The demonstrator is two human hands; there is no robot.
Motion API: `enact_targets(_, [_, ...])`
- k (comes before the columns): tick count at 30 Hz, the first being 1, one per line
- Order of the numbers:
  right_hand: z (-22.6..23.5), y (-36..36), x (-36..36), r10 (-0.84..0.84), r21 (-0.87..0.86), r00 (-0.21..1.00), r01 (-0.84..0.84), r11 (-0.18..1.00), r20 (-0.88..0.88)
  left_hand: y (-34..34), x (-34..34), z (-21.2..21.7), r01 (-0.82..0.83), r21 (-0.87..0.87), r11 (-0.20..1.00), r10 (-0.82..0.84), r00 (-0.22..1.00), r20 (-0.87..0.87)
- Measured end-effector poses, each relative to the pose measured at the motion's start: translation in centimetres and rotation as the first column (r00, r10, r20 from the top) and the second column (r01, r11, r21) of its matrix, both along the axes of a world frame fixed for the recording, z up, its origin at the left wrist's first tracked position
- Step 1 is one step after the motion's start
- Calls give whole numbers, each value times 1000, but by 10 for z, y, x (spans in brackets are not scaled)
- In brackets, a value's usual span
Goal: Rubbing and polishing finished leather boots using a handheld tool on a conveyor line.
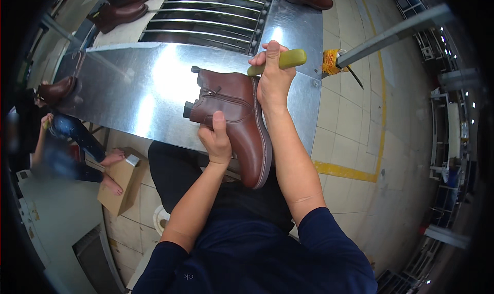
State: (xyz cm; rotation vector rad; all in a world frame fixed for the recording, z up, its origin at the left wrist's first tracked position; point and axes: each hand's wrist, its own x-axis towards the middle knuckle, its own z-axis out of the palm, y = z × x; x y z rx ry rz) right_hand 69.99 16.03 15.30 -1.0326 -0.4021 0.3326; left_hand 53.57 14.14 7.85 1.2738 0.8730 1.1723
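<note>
A brown leather ankle boot [234, 114] with a side zip lies on its side over my lap, sole to the right, heel toward the metal table. My left hand [216, 139] grips the boot's upper near the toe part, thumb on top. My right hand [272, 80] is at the heel end of the sole, closed around a yellow-green handled tool [278, 61] that points left and right above the boot.
A shiny metal worktable [128, 93] runs ahead with a roller conveyor [206, 16] behind it carrying more brown boots [118, 8]. Another person sits at the left with feet on a cardboard box [121, 183]. A yellow floor line [350, 171] runs on the right.
</note>
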Motion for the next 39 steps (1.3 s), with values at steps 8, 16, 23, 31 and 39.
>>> enact_targets(8, [-6, 2, 4, 41, -5, 999, -41, 999, 12, 0, 1, 8, -17, 18, 1000, 17, 1000, 7])
enact_targets(16, [-10, -18, 0, 202, 84, 944, -230, 969, 261, 2, -4, 2, 59, 22, 998, -59, 998, -4])
enact_targets(23, [-12, -25, -4, 222, 75, 919, -259, 963, 327, 5, -4, 2, 67, 49, 997, -67, 998, 15])
enact_targets(31, [-10, -54, -25, 233, 80, 917, -272, 959, 324, 5, -2, 1, 55, 64, 996, -58, 997, 46])
enact_targets(39, [5, -45, -19, 298, -15, 953, -298, 955, 60, 5, -5, 3, 64, 68, 996, -63, 998, -28])
